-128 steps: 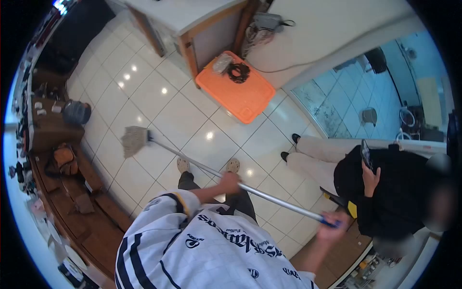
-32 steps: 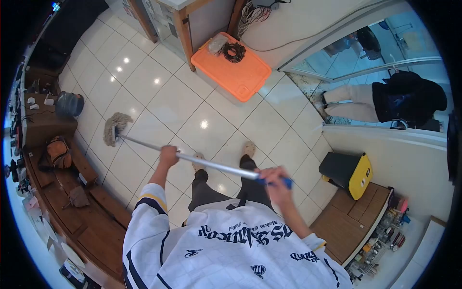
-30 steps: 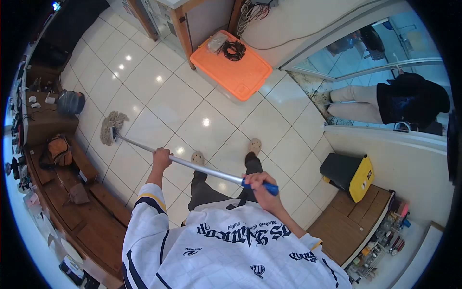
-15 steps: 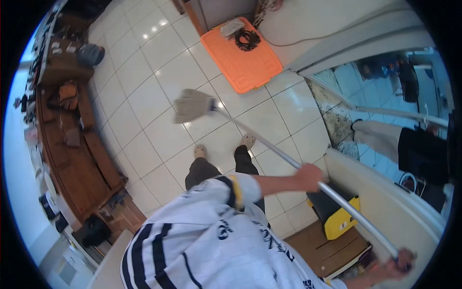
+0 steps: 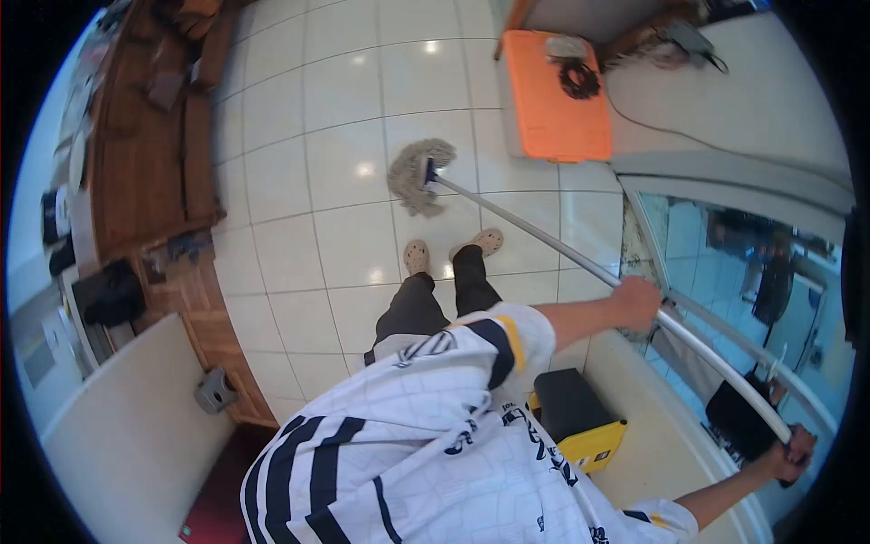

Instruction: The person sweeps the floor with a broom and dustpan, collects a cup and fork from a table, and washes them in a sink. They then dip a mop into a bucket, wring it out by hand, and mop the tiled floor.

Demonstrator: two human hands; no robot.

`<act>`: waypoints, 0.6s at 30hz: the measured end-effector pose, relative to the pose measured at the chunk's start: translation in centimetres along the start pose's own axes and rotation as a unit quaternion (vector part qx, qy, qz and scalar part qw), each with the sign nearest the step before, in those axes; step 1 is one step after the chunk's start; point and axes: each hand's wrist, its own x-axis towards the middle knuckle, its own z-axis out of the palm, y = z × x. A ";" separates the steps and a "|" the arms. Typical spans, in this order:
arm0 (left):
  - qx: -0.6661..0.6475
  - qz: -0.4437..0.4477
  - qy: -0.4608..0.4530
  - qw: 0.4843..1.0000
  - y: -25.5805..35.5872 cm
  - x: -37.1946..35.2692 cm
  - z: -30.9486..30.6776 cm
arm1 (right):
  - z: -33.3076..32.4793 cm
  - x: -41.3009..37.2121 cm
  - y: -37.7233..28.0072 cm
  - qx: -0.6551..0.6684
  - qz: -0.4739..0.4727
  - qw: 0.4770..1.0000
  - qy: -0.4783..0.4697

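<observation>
A string mop spans the view, its grey strands (image 5: 410,178) spread on the white tiled floor just ahead of my feet. A dark clamp joins the strands to a long silver pole (image 5: 544,238) that slants down to the right. My left hand (image 5: 637,304) is closed around the pole at about its middle. Close to the pole's upper end, my right hand (image 5: 796,453) grips it with fingers wrapped round. Beige clogs (image 5: 417,257) are on my feet, beside the mop strands.
An orange-lidded box (image 5: 557,104) with a black cable coil on it stands at the upper right. Wooden furniture (image 5: 140,172) lines the left. A yellow-and-black box (image 5: 580,422) sits by the low wall near me. Beyond the right-hand doorway is a person in dark clothing (image 5: 739,412).
My view has turned, so the box and floor lines sit differently. The mop strands, trailing leftward before, now lie in a curved bunch. Both hands keep their hold on the pole.
</observation>
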 end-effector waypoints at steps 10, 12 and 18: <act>0.267 -0.300 0.069 0.913 -32.4 -31.7 -16.4 | 33.7 -16.3 35.8 0.062 0.221 0.972 0.049; 0.299 -0.426 0.124 0.845 -33.7 -37.8 -19.5 | 38.3 -19.5 39.3 0.074 0.236 0.961 -0.125; 0.273 -0.596 0.125 0.745 -31.3 -36.1 -16.7 | 34.9 -17.7 42.7 0.037 0.248 0.937 -0.243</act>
